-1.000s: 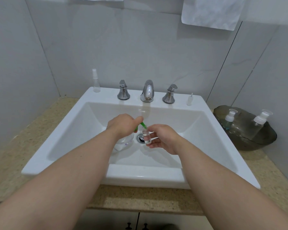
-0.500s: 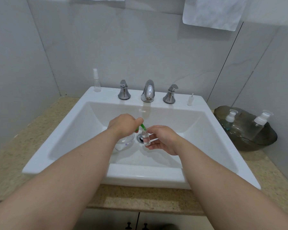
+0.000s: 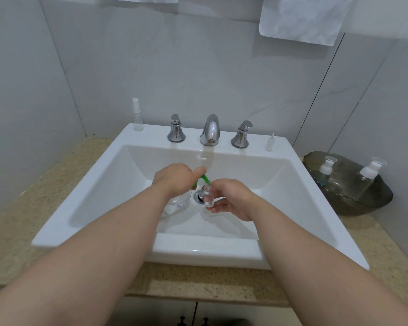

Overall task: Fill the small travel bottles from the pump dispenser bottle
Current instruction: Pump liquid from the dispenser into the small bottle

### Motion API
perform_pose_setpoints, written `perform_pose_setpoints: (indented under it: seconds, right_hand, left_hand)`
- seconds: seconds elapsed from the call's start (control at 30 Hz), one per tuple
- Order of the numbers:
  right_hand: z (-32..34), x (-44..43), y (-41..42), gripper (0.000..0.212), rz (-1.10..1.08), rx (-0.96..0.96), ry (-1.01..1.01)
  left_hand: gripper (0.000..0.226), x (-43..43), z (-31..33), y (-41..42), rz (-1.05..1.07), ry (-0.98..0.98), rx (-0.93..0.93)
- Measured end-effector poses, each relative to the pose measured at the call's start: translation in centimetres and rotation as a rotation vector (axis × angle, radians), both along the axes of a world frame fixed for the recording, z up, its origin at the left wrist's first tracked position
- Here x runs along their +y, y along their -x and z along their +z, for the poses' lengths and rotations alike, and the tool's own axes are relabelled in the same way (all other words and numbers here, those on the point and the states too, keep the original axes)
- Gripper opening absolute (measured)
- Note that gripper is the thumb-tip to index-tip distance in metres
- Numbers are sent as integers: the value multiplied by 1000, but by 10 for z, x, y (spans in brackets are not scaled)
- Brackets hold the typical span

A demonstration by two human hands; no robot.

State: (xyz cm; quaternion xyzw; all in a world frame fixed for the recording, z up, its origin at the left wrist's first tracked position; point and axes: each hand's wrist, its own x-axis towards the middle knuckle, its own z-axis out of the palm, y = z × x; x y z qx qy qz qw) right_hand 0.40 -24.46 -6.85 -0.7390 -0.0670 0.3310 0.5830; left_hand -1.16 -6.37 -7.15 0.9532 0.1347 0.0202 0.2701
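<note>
Over the white sink (image 3: 299, 184), my left hand (image 3: 174, 177) grips the top of a clear pump dispenser bottle (image 3: 177, 203); its green nozzle (image 3: 204, 178) points down to the right. My right hand (image 3: 231, 198) pinches a small clear travel bottle (image 3: 208, 196) upright, its open mouth right under the nozzle tip. The small bottle holds clear liquid. Most of the pump head is hidden under my left hand.
A slim spray bottle (image 3: 137, 115) stands on the sink's back left corner, a small white cap piece (image 3: 269, 143) at the back right. The chrome faucet (image 3: 210, 130) and two handles sit between. A dark glass bowl (image 3: 353, 203) on the right counter holds two capped bottles (image 3: 325, 169).
Both hands and the two bottles stay nearly in place; the small bottle stays under the green nozzle.
</note>
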Motion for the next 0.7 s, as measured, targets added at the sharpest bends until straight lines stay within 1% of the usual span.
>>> perform_pose_setpoints:
  seconds: [0.1, 0.17, 0.33, 0.5, 0.7]
  right_hand:
    - [-2, 0, -3, 22, -15, -37, 29]
    - [-2, 0, -3, 24, -18, -47, 27]
    - [-3, -2, -4, 23, -2, -51, 16]
    - [-5, -2, -2, 33, 17, -76, 18]
    - [-4, -4, 0, 26, 38, -90, -6]
  left_hand:
    - [71, 1, -1, 1, -8, 25, -6]
    - [74, 2, -1, 2, -8, 28, -4]
    - [65, 0, 1, 2, 16, 51, 3]
    - [62, 1, -2, -1, 16, 37, -11]
    - [55, 2, -1, -2, 27, 23, -21]
